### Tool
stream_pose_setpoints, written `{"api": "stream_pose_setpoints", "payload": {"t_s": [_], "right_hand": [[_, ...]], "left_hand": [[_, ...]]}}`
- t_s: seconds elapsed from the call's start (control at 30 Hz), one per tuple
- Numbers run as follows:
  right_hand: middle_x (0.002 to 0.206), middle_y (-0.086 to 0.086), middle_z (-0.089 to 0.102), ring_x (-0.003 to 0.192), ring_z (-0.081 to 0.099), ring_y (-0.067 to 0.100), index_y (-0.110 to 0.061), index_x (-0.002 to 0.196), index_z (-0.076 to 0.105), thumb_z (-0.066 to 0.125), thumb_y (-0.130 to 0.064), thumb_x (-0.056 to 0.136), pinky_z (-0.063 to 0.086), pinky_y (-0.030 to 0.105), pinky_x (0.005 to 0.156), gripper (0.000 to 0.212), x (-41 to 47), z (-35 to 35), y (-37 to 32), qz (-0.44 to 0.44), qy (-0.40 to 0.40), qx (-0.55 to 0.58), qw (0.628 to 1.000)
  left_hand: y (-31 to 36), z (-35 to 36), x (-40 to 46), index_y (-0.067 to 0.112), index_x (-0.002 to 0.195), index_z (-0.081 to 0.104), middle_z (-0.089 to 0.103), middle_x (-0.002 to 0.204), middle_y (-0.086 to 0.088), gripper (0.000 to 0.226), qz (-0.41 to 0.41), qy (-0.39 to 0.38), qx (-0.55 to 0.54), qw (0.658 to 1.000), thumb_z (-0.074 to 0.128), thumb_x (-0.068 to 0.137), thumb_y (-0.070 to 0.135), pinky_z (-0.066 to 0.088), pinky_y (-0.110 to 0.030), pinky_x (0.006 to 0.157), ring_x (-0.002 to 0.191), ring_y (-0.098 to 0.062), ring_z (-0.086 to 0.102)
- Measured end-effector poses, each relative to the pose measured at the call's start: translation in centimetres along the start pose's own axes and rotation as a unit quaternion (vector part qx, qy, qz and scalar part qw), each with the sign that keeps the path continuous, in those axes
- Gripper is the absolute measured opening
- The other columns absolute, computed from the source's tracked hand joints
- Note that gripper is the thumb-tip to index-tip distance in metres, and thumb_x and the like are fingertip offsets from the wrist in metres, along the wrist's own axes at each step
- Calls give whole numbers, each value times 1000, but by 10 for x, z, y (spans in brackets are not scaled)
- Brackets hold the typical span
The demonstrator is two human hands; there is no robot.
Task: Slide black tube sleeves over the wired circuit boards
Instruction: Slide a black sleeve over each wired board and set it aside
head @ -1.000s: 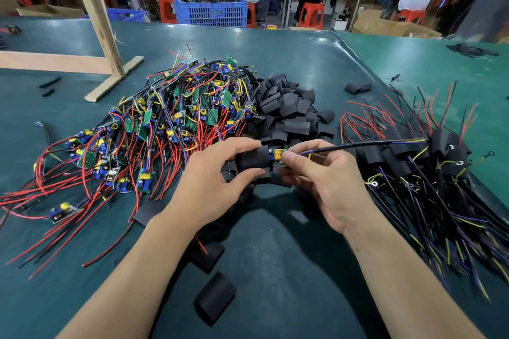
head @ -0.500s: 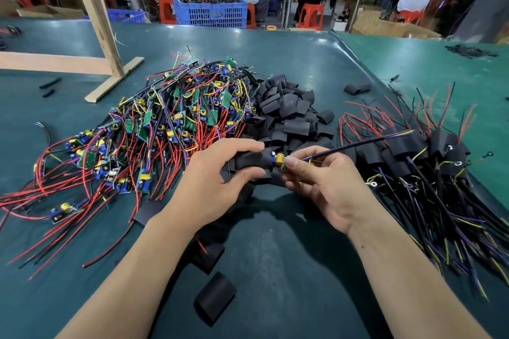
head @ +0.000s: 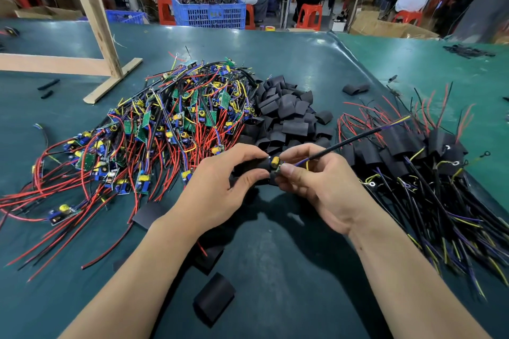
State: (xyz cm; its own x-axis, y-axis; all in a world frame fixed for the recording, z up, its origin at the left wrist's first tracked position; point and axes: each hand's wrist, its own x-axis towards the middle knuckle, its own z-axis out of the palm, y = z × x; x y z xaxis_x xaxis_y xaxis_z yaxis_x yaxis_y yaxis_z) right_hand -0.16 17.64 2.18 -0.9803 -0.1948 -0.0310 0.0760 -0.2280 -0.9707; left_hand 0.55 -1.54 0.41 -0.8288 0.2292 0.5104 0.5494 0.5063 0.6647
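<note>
1. Both hands meet over the middle of the tabletop: the left hand is curled around a black sleeve, thumb underneath, and the right hand pinches the end of a circuit board at the sleeve's mouth. The board looks mostly inside already, with only its yellow part showing.
2. A black cable runs up and to the right from the right hand, over the finished pile. It could snag on those wires and tug the board back out of the sleeve.
3. If the board goes in tilted, its yellow part may catch on the sleeve's rim and jam, and pushing harder could strain the soldered wires.
4. The pile of bare boards lies just beside the left wrist, so red wires could be dragged along by the arm.
5. Loose sleeves sit heaped right behind the hands, touching or nearly so, and a nudge could scatter them.
6. Hidden: the left palm covers most of the held sleeve, so how deep the board sits cannot be told.
7. Small parts on the board are too blurred to make out.
</note>
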Motion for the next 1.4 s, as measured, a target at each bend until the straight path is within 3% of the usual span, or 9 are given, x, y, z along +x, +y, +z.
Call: {"api": "stream_pose_setpoints", "payload": {"t_s": [0.27,0.4,0.57,0.77,0.97,1.1,1.2,1.3,1.4], "right_hand": [[72,13,69,61,69,22,-4,78,67,66,8,72,56,23,57,14,-1,-3,-5,14,-18,42,999],[72,12,69,63,69,21,-6,78,68,62,14,81,55,23,58,21,-2,-3,-5,3,-18,15,1000],[68,8,70,60,68,19,-8,85,64,65,12,81,55,23,56,20,-1,1,-2,-6,-1,-12,1000],[70,12,70,62,66,20,-15,70,72,73,10,77,52,21,57,26,-1,3,0,-42,15,-51,998],[73,10,71,64,68,17,-15,72,76,75,-2,70,54,22,61,13,-2,5,0,-19,-14,-27,999],[82,13,74,68,70,21,-12,81,74,71,-17,72,57,24,61,11,-4,3,-7,-16,-14,-1,1000],[77,12,74,62,69,17,-14,75,75,70,-11,76,55,22,56,6,-4,2,-10,-38,17,2,999],[73,12,73,59,68,17,-13,72,74,67,2,83,54,21,54,20,-2,3,-7,-50,42,-14,998],[70,10,73,59,69,17,-14,68,76,71,1,78,53,20,54,18,-3,5,-7,-47,62,-15,997]], "left_hand": [[0,-1,1,21,117,65,68,114,12,28,-1,6,-17,1000,69,90,24,49,-35,97,112,-7,62],[2,-2,0,23,116,66,67,109,18,29,-10,-3,-28,1000,72,88,25,52,-36,86,104,-7,65],[4,-1,1,21,118,66,67,114,10,34,8,7,-22,1000,75,86,23,51,-36,95,110,-10,63],[5,-3,2,24,117,65,68,115,16,34,9,14,-17,1000,75,85,22,49,-33,97,112,-5,63],[9,-1,1,17,116,65,69,113,12,33,19,-3,-24,1000,76,85,17,50,-32,97,112,-3,63],[7,-8,3,18,119,65,66,117,13,44,7,25,1,1000,78,80,34,46,-25,100,113,-1,60],[1,-17,2,19,120,67,68,110,8,52,-10,41,30,999,76,74,43,47,-28,99,108,-7,62],[-1,-19,1,16,114,71,69,100,2,48,-6,53,35,998,79,72,38,50,-32,93,98,-11,65],[1,-14,2,12,110,73,70,95,1,46,20,65,41,997,80,71,36,52,-31,87,91,-12,66]]}}
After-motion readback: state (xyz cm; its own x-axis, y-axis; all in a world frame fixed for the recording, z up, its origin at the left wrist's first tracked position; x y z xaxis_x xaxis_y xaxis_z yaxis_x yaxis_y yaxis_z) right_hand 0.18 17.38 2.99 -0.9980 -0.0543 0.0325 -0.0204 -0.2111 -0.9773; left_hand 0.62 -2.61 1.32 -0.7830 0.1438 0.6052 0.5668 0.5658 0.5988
